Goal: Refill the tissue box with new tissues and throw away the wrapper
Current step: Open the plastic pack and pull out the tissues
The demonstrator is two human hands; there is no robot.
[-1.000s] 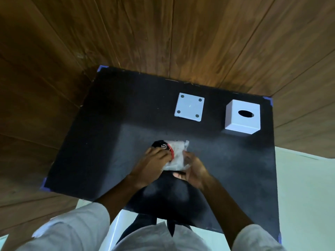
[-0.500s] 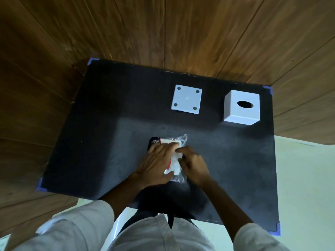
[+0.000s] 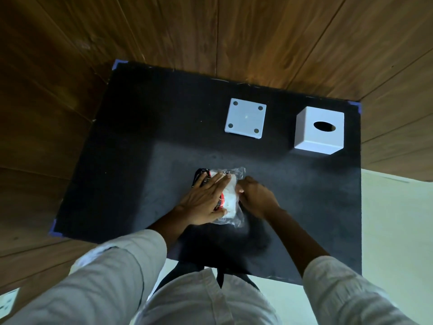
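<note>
A pack of tissues (image 3: 230,198) in clear plastic wrapper with a black and red print lies on the black table top (image 3: 131,146), near its front middle. My left hand (image 3: 203,202) lies flat on the pack, fingers spread, pressing it down. My right hand (image 3: 256,197) pinches the wrapper's right edge with closed fingers. A white cube tissue box cover (image 3: 319,130) with an oval slot on top stands at the back right. Its white square base plate (image 3: 245,118), with a round pad at each corner, lies flat to the left of the cover.
Wooden panel walls (image 3: 210,31) close in behind and to the left of the table. Blue tape marks the table corners. A pale floor (image 3: 396,219) shows to the right and below the front edge.
The pack has been laid down flat on the table. My left hand went from gripping it to pressing flat on top; my right hand shifted to the wrapper's right edge.
</note>
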